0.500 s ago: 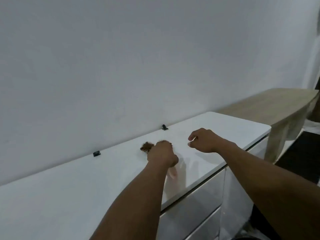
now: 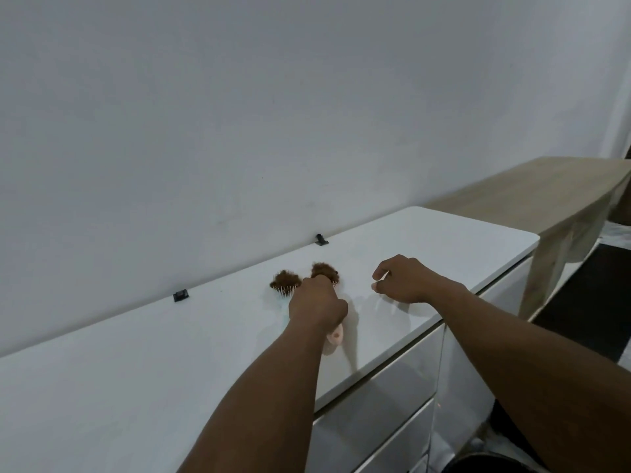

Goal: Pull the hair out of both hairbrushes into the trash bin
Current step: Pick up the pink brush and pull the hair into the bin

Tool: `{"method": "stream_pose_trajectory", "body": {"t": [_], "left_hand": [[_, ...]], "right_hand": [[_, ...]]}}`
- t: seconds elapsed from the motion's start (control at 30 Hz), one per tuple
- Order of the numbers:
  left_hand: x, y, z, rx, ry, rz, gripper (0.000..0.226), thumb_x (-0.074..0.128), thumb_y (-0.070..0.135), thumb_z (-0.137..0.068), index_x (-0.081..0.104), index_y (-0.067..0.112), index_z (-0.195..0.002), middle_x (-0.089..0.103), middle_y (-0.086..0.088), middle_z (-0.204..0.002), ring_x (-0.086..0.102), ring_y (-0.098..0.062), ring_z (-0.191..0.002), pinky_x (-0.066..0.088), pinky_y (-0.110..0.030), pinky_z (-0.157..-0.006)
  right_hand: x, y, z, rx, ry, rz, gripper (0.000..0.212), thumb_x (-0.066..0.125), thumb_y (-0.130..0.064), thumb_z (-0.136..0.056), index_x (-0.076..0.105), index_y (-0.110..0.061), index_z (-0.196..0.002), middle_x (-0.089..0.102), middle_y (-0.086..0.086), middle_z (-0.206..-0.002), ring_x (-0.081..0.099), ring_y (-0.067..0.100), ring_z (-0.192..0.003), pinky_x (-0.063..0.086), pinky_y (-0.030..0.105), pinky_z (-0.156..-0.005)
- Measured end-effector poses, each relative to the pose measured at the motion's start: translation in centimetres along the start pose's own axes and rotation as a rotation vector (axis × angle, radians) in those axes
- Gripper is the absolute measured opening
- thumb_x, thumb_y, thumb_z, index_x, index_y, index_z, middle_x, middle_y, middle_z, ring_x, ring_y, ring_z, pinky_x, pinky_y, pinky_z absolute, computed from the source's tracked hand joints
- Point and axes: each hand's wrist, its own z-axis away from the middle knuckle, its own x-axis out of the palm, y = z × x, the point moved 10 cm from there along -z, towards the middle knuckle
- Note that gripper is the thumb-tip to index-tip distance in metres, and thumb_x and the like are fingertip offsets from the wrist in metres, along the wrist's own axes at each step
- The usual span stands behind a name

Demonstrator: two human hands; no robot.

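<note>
Since the earlier frame: second hair clump uncovered beside left hand (image 2: 317, 302). Left hand closed on pink brush (image 2: 334, 337), hair (image 2: 324, 270) intact. Teal brush (image 2: 284, 291) just left, lying on counter (image 2: 136, 370), hair-filled. Right hand (image 2: 399, 279) near, loosely curled, empty. Bin possibly at bottom edge; unclear. Judged: nothing cleared, both brushes pending.

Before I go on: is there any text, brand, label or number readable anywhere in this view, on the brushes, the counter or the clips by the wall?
None can be read.
Pink hairbrush under the left hand: no print shows.
Pale blue hairbrush: mostly hidden by hair, no mark shows.
Two black clips on the white counter: too small to tell.
</note>
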Motion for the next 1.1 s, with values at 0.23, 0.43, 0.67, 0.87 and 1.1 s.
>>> {"method": "stream_pose_trajectory", "body": {"t": [0.23, 0.43, 0.67, 0.87, 1.1], "left_hand": [[-1.9, 3.2, 2.2, 0.093, 0.042, 0.03, 0.02, 0.059, 0.016, -0.076, 0.046, 0.012, -0.061, 0.052, -0.003, -0.065, 0.049, -0.016, -0.053, 0.032, -0.026, -0.043], [-3.4, 8.1, 5.2, 0.196, 0.083, 0.086, 0.025, 0.063, 0.025, -0.081, 0.046, 0.014, -0.067, 0.052, -0.001, -0.068, 0.049, -0.015, -0.057, 0.037, -0.026, -0.05], [-2.7, 16.4, 10.0, 0.42, 0.051, 0.21, 0.03, 0.065, 0.034, -0.076, 0.044, 0.016, -0.066, 0.053, -0.002, -0.067, 0.054, -0.021, -0.062, 0.028, -0.026, -0.047], [1.6, 21.8, 14.3, 0.535, -0.027, 0.239, 0.033, 0.065, 0.036, -0.076, 0.044, 0.014, -0.064, 0.048, -0.001, -0.064, 0.049, -0.02, -0.061, 0.026, -0.029, -0.045], [11.2, 23.3, 15.0, 0.549, -0.198, 0.246, 0.035, 0.066, 0.043, -0.077, 0.067, 0.008, -0.08, 0.064, -0.005, -0.074, 0.059, -0.018, -0.064, 0.037, -0.025, -0.049]], "right_hand": [[-3.7, 0.1, 4.0, 0.018, 0.051, 0.028, 0.035, 0.065, -0.039, -0.09, 0.066, -0.02, -0.12, 0.061, 0.007, -0.128, 0.057, 0.025, -0.114, 0.046, 0.036, -0.099], [-8.1, 1.4, 9.6, 0.061, 0.132, 0.045, 0.036, 0.064, -0.038, -0.09, 0.065, -0.02, -0.121, 0.061, 0.005, -0.129, 0.056, 0.022, -0.111, 0.047, 0.035, -0.098], [-13.2, 5.9, 16.9, 0.144, 0.267, 0.044, 0.035, 0.066, -0.036, -0.088, 0.068, -0.02, -0.119, 0.066, 0.005, -0.122, 0.062, 0.024, -0.108, 0.049, 0.031, -0.091], [-14.9, 12.5, 21.4, 0.263, 0.321, 0.009, 0.039, 0.067, -0.031, -0.088, 0.067, -0.014, -0.123, 0.065, 0.009, -0.127, 0.062, 0.025, -0.111, 0.051, 0.039, -0.096], [-10.4, 21.1, 23.4, 0.422, 0.31, -0.092, 0.035, 0.064, -0.028, -0.088, 0.066, -0.008, -0.117, 0.069, 0.013, -0.117, 0.064, 0.029, -0.103, 0.05, 0.034, -0.083]]}}
